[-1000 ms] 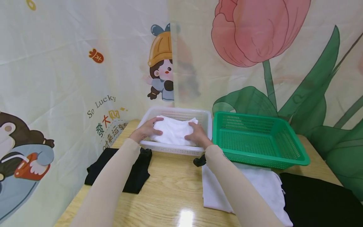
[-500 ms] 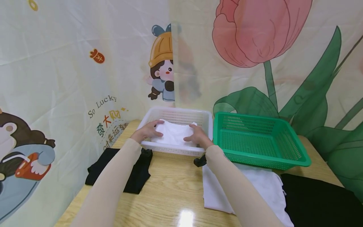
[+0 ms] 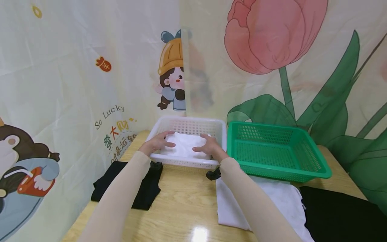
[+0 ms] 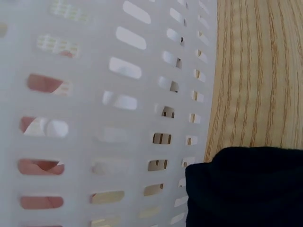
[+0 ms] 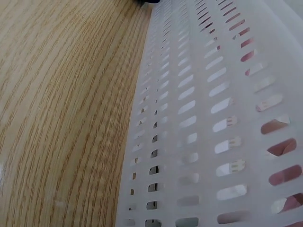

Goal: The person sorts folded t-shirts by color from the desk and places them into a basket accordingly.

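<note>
A folded white cloth (image 3: 182, 144) lies low inside the white plastic basket (image 3: 193, 163). My left hand (image 3: 158, 141) reaches over the basket's near left rim, thumb and fingers spread apart above the cloth's left end. At the other end, my right hand (image 3: 210, 147) is spread in the same way, thumb pointing inward over the cloth. In the left wrist view the slotted basket wall (image 4: 85, 109) fills most of the picture, and bits of the hand show through the slots. The right wrist view also has the basket wall (image 5: 203, 118), with parts of fingers behind it.
Right of the white basket stands a green basket (image 3: 278, 171). A white garment (image 3: 232, 208) lies before it, beside a black garment (image 3: 338, 215). Folded black clothing (image 3: 146, 191) is at the left on the wooden table (image 3: 181, 201). A printed curtain (image 3: 136, 67) hangs behind.
The white cloth has sunk lower and flatter into the white basket. Both hands have loosened from its ends, the fingers now more spread. The other clothes have not moved.
</note>
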The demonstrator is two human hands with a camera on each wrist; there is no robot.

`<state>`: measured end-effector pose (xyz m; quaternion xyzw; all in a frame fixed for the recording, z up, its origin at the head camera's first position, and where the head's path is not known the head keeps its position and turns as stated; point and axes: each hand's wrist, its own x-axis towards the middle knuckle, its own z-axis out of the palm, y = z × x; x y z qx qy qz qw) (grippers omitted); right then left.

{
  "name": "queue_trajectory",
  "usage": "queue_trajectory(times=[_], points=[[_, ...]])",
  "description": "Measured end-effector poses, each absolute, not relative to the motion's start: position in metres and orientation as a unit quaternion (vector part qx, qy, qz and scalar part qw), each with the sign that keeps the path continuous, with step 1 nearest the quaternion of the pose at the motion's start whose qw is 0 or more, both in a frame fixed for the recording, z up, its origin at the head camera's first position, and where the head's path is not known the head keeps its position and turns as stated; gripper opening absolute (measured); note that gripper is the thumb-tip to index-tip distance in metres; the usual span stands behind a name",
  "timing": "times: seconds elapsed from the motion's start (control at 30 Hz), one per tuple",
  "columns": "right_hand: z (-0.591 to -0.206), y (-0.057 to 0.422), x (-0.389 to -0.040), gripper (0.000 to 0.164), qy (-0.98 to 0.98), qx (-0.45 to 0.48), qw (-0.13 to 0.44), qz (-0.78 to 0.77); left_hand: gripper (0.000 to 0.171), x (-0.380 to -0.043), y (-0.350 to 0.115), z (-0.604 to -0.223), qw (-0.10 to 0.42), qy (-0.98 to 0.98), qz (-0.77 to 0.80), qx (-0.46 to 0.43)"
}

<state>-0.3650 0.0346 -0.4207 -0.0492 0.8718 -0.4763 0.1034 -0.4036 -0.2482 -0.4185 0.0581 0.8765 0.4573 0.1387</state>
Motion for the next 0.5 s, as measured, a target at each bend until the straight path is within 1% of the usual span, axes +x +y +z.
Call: queue_trajectory(times=[0.17,0.33,0.4,0.5], points=[[-0.422,0.035,-0.363,0.090,0.875,-0.045,0.067,-0.478,0.074,-0.403,-0.247,-0.421,0.117,0.889,0.433,0.089],[-0.417,0.042,-0.363,0.083,0.854,-0.085,0.019,-0.513,0.063,-0.402,-0.247,-0.416,0.072,0.904,0.402,0.129],[-0.411,0.047,-0.360,0.081,0.841,-0.113,0.014,-0.529,0.059,-0.401,-0.248,-0.413,0.051,0.911,0.383,0.141],[-0.396,0.060,-0.349,0.081,0.824,-0.150,0.030,-0.546,0.055,-0.398,-0.251,-0.405,0.020,0.918,0.364,0.157]])
